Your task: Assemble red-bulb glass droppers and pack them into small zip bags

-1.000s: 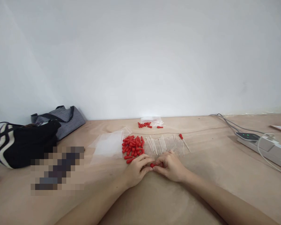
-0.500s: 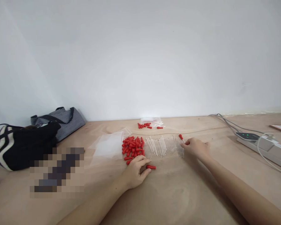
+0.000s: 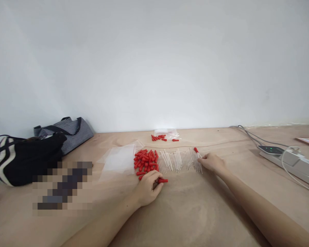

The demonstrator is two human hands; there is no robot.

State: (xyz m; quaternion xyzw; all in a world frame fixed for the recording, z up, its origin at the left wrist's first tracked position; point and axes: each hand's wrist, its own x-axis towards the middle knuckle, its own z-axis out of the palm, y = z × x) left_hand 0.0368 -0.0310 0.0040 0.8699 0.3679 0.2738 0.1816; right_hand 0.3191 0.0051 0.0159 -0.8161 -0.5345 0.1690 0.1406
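The left fingers (image 3: 157,174) hold a red bulb (image 3: 164,180), and the right fingers (image 3: 205,160) pinch a red-topped stick (image 3: 196,150), thin sticks (image 3: 186,161) beside them.

One red-tipped tube (image 3: 196,150), one striped bag (image 3: 79,135), one power strip (image 3: 290,166); red bulbs (image 3: 145,159) and bare tubes (image 3: 173,160) too crowded to count.

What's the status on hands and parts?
Left hand gripping red bulb. Right hand at right end of tubes, grip unclear. Bulb pile close beyond left hand.
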